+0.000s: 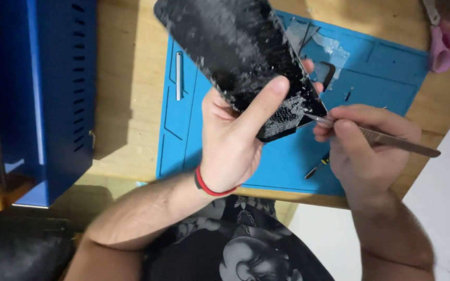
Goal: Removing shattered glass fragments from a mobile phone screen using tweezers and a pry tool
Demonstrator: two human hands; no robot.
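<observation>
Gripping shattered phone (246, 57) in left hand (230, 140); right hand (360, 151) beside, tweezers (381, 138) at corner.

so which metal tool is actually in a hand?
The tweezers, pinched in the right hand, tip at the cracked phone. The silver bar and small screwdriver lie loose on the blue mat.

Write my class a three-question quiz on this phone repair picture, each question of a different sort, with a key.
1. True or false: the left hand holds the cracked phone above the blue mat.
2. What does the right hand press against the phone's lower corner?
A. scissors
B. metal tweezers
C. a hammer
3. Fill in: the pink-handled scissors lie on the wooden ___.

Key
1. True.
2. B: the metal tweezers touch the shattered corner.
3. Table, past the mat's far right corner.
</observation>
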